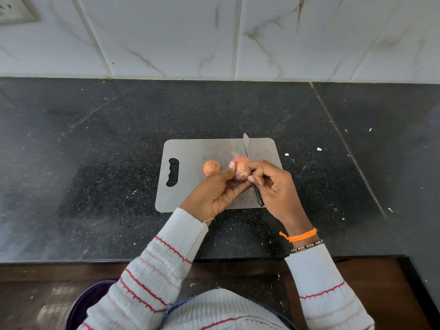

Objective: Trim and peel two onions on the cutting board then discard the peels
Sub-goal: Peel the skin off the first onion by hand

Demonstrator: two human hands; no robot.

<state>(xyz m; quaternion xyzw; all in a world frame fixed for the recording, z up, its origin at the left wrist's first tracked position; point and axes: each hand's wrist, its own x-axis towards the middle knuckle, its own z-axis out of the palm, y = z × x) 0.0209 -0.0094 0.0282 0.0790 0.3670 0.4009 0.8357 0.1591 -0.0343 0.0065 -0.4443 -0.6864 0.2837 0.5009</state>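
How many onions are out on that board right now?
2. One onion lies loose on the cutting board; the other onion is held between both hands above it. None seem hidden.

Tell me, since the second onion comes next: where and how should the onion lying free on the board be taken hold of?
Grip the free onion around its rounded sides, coming from above with the left hand, which is nearest. It lies alone on the cutting board, clear of the knife, so its flanks seem open to the fingers.
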